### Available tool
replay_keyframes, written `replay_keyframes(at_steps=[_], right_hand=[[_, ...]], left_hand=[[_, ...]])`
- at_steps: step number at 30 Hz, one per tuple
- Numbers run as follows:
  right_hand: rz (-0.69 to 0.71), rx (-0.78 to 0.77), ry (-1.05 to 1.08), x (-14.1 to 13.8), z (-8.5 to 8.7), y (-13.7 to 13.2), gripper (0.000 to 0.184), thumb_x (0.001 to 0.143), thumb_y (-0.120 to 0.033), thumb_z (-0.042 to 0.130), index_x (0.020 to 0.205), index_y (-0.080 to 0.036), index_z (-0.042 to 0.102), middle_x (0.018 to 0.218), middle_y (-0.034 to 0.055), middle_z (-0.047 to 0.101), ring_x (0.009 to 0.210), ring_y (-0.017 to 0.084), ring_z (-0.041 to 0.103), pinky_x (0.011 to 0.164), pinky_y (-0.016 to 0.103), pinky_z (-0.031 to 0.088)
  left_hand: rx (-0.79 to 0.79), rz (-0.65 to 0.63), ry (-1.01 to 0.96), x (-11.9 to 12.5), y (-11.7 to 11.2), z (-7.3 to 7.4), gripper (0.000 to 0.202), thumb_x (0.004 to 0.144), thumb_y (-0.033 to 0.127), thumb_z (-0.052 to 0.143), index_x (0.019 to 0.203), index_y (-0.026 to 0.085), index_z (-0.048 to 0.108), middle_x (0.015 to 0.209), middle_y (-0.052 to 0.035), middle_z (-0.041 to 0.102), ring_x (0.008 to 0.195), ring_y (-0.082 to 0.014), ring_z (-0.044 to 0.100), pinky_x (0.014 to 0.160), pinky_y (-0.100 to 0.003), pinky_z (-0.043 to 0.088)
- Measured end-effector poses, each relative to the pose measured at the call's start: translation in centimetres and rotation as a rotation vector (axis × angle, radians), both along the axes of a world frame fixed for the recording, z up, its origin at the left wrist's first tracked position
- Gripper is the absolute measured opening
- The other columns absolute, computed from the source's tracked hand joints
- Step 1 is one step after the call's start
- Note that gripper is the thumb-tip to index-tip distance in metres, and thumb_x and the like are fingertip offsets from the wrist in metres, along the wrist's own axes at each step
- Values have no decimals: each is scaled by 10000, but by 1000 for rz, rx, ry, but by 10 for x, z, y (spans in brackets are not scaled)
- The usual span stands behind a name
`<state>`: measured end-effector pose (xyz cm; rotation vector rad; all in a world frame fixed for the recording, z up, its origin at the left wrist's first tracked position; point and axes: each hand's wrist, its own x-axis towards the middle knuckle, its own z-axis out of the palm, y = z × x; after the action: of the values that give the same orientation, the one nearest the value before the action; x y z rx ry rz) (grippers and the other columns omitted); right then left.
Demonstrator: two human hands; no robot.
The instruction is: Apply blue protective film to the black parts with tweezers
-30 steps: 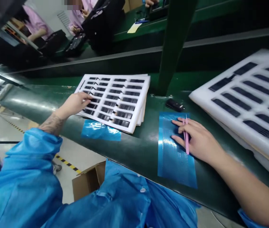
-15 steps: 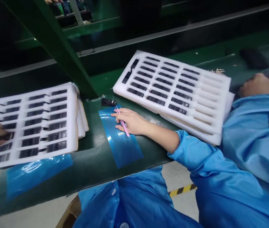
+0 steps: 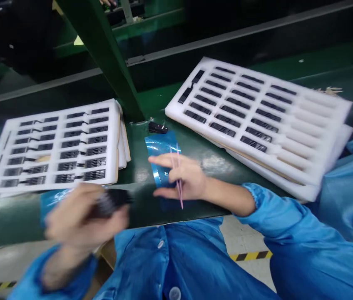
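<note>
The left hand (image 3: 83,218) is motion-blurred at the near edge of the green bench (image 3: 139,175). Its grip is closed around a black ribbed strip (image 3: 112,201), which sticks out past the fingers; any marking on the strip is too blurred to read. The right hand (image 3: 184,177) lies low over a glossy blue film sheet (image 3: 161,159), fingers loosely extended. Its grip is partly closed on slim pink tweezers (image 3: 177,177), which are tucked through the hand and slant down toward the bench.

Two stacks of white foam trays flank the hands, their slots set with rows of black strips: one stack (image 3: 115,143) to the left, the other (image 3: 315,139) to the right, tilted and resting on the bench edge. A small black object (image 3: 157,127) sits just beyond the film, near a green steel post (image 3: 108,54). Blue smock sleeves (image 3: 289,233) cover both arms, and no printed label can be read anywhere — the foam is plain, its surface soft and matte.
</note>
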<state>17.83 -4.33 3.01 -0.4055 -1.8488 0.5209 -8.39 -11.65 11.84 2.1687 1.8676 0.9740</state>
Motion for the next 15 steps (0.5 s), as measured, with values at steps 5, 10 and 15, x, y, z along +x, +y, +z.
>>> replay_keyframes(at_steps=[5,10,15], right_hand=[[-229,72,-319,-1,3,-8,122,950,-310,618,852,-244,590,1368,123,674,1072,205,710,944,351,589],[-386,-24,-701,21,0,23,230,1025,-145,420,975,-230,629,1151,33,731,958,166,639,836,288,524],[-278,-115,-765,42,-2,47,157,1015,-182,463,946,-230,595,850,3,632,841,162,587,688,262,420]], left_hand=[[-3,-10,-383,101,38,-65,181,781,326,724,742,188,612,671,30,576,581,-119,542,540,-257,462],[-291,84,-471,108,74,-97,344,789,467,704,1028,220,680,883,-15,711,747,-243,679,691,-389,578],[-181,-255,222,68,79,-110,515,899,460,591,1337,194,544,1375,-179,589,1247,-426,589,1021,-610,505]])
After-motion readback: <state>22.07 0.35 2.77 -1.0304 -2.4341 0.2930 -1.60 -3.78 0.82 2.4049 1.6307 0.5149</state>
